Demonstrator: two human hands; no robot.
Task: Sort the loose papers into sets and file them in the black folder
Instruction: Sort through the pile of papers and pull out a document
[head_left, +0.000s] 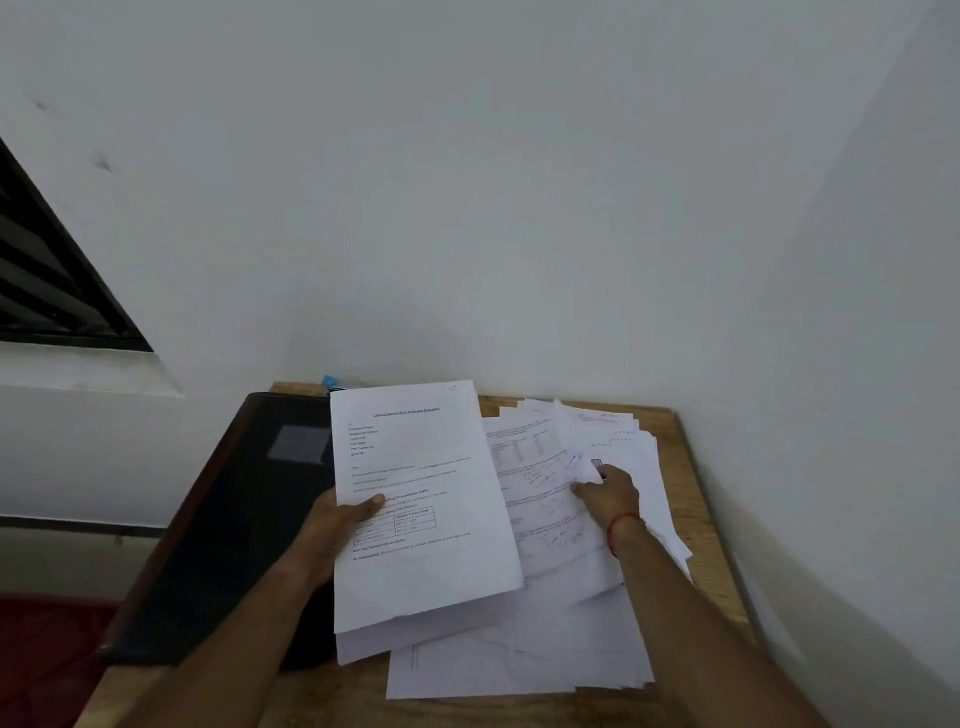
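Observation:
My left hand (337, 519) grips a set of printed sheets (421, 499) by their left edge, thumb on top, holding them above the table. The black folder (234, 525) lies closed at the table's left, partly under those sheets. My right hand (608, 491) reaches into the spread pile of loose papers (561, 525) on the right and pinches the edge of a sheet, lifting it slightly. A red thread circles that wrist.
The small wooden table (691, 499) stands in a corner, with white walls close behind and to the right. A blue object (330, 383) peeks out behind the held sheets. A dark window (47, 270) is on the left.

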